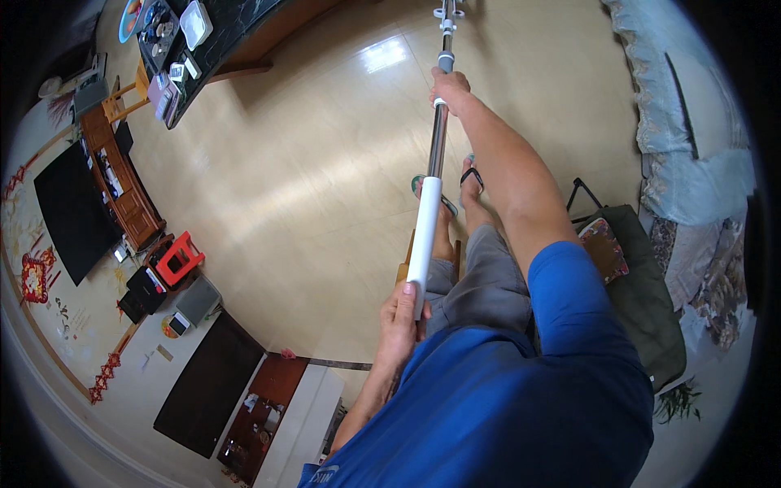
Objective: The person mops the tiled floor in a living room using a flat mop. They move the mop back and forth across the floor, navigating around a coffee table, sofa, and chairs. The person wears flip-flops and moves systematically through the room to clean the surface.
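Observation:
A telescopic pole [437, 143] of white plastic and shiny metal runs from my waist up to the top edge of the picture. My left hand [399, 317] grips the end of its white sleeve near my lap. Farther along, my right hand [450, 88] is closed around the grey and white collar on the metal tube. Beyond that hand a white clamp-like fitting [448, 24] sits on the pole; the far end is cut off by the frame. Below the pole are my feet in sandals [471, 177].
A dark stone-topped table [229, 36] with trays stands at upper left. A red plastic stool [180, 257] is by the wooden TV cabinet [131, 201]. At right are a dark green folding chair [640, 299] and a sofa with pale blue covers [668, 122].

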`<action>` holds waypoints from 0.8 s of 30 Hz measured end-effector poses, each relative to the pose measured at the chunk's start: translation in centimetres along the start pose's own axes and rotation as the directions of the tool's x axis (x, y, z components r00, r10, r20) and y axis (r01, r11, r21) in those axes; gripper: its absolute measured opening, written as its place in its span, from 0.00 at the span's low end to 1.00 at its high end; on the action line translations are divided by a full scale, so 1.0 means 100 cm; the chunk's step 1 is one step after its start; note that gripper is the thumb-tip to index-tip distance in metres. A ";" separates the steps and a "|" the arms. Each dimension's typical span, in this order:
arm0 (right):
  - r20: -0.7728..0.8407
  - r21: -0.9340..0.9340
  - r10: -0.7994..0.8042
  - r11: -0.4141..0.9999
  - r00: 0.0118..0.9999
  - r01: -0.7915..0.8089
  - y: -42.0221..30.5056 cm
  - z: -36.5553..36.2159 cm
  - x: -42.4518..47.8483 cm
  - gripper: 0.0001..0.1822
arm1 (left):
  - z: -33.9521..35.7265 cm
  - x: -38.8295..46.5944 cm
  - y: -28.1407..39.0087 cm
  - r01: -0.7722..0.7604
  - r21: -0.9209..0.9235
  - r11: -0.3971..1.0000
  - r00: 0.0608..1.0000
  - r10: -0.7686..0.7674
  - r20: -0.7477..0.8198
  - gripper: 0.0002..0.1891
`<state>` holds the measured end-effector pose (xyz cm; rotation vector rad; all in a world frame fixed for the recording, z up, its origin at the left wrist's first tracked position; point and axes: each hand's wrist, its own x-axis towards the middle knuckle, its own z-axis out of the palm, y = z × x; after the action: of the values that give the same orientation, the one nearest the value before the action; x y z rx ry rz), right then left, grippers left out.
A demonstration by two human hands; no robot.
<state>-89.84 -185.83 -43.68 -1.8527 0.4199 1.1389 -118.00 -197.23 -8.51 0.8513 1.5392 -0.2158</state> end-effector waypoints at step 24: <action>0.239 -0.149 0.304 0.950 0.922 -0.274 0.163 -0.015 -0.164 0.10 | -0.063 -0.110 -0.133 0.009 0.128 0.992 0.971 0.021 -0.236 0.18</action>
<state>-108.39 -198.50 -37.97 -1.7421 0.4977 1.6161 -131.99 -207.01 -1.77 1.0125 1.7602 -0.2167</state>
